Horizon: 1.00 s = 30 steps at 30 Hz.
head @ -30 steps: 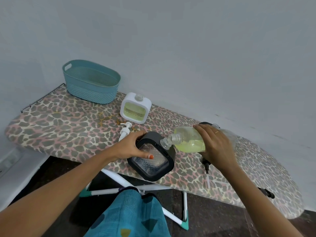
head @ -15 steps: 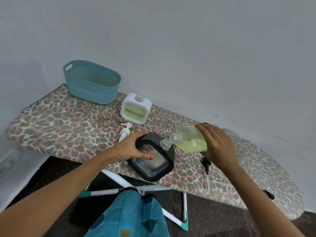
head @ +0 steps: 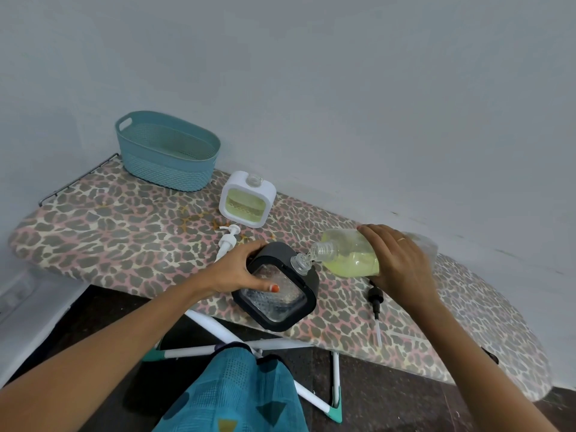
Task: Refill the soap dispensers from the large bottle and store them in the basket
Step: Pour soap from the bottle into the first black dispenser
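Note:
A black square dispenser [head: 307,277] with a clear, nearly empty window leans tilted on the ironing board [head: 109,232]. My left hand [head: 241,271] grips its left side. My right hand [head: 400,261] holds the large clear bottle [head: 349,252] of yellow-green soap on its side, its open mouth touching the dispenser's neck. A white square dispenser [head: 247,199], partly filled and uncapped, stands further back. The teal basket [head: 168,151] sits at the far left with nothing visible in it.
A white pump head [head: 229,240] lies left of the black dispenser. A black pump head [head: 374,299] with its tube lies on the board under my right wrist. The wall runs close behind the board. The board's front edge is just below the black dispenser.
The large bottle's mouth has moved closer, from just above the black dispenser's neck to touching it. Both hands keep their grips.

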Each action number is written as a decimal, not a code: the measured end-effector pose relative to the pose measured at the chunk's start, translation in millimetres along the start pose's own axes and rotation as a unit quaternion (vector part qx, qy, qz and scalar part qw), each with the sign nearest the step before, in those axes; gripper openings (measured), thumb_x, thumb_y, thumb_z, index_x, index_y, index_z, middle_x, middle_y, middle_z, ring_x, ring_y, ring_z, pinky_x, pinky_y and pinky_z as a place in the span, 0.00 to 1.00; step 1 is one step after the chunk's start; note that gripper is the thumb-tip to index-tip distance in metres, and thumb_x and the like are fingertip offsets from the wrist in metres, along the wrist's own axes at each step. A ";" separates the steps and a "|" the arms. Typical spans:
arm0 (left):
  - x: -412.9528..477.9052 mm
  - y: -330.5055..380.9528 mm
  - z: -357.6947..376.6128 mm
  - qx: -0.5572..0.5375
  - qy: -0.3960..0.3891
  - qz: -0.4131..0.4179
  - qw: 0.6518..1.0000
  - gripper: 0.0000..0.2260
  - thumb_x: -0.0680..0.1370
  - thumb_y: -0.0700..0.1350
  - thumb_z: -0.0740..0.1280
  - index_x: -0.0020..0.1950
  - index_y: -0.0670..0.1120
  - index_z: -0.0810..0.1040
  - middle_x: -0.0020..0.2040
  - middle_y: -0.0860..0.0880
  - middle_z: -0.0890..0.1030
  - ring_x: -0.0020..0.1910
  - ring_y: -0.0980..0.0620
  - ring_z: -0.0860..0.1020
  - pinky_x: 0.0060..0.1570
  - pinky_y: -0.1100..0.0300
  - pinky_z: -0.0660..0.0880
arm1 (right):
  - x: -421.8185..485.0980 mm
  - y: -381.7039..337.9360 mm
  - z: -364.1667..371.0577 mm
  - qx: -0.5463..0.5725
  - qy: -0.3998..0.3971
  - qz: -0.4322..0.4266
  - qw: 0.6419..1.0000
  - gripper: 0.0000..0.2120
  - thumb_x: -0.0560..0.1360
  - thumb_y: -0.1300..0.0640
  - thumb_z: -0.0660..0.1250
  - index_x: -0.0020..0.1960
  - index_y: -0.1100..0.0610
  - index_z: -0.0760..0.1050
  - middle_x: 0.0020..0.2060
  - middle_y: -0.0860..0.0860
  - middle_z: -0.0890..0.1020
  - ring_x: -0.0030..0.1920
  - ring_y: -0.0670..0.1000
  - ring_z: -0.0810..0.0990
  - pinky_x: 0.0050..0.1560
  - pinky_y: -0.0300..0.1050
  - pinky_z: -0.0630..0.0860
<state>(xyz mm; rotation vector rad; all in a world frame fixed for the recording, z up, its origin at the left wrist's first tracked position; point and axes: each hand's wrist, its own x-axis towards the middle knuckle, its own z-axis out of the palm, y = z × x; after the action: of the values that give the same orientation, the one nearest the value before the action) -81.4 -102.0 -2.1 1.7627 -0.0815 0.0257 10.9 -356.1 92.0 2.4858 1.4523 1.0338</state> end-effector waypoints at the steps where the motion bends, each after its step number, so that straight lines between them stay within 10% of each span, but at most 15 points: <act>1: 0.0 0.0 0.0 -0.003 0.000 0.001 1.000 0.25 0.65 0.37 0.76 0.58 0.45 0.72 0.55 0.48 0.79 0.52 0.59 0.77 0.52 0.72 0.72 | 0.1 0.3 -0.4 -0.002 0.000 0.001 1.000 0.31 0.53 0.59 0.83 0.53 0.66 0.78 0.47 0.60 0.83 0.46 0.60 0.83 0.42 0.52 0.80; 17: 1.5 -5.7 1.4 0.007 0.000 0.005 1.000 0.28 0.64 0.42 0.77 0.60 0.43 0.72 0.56 0.46 0.78 0.57 0.52 0.77 0.59 0.60 0.73 | -1.0 4.6 -2.4 -0.014 -0.005 0.005 1.000 0.31 0.53 0.58 0.83 0.53 0.65 0.78 0.47 0.59 0.83 0.46 0.59 0.83 0.43 0.50 0.80; 30: 0.0 -4.0 3.1 -0.011 0.002 0.003 1.000 0.28 0.60 0.48 0.78 0.57 0.51 0.72 0.55 0.53 0.78 0.53 0.63 0.77 0.56 0.71 0.72 | -0.6 8.3 -3.5 -0.021 -0.012 0.000 1.000 0.34 0.50 0.58 0.84 0.53 0.65 0.78 0.48 0.59 0.83 0.46 0.58 0.83 0.43 0.50 0.80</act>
<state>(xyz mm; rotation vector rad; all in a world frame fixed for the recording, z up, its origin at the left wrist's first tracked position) -81.2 -104.2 -6.7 1.7409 -0.0842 0.0330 14.8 -362.0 97.6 2.4614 1.4086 1.0212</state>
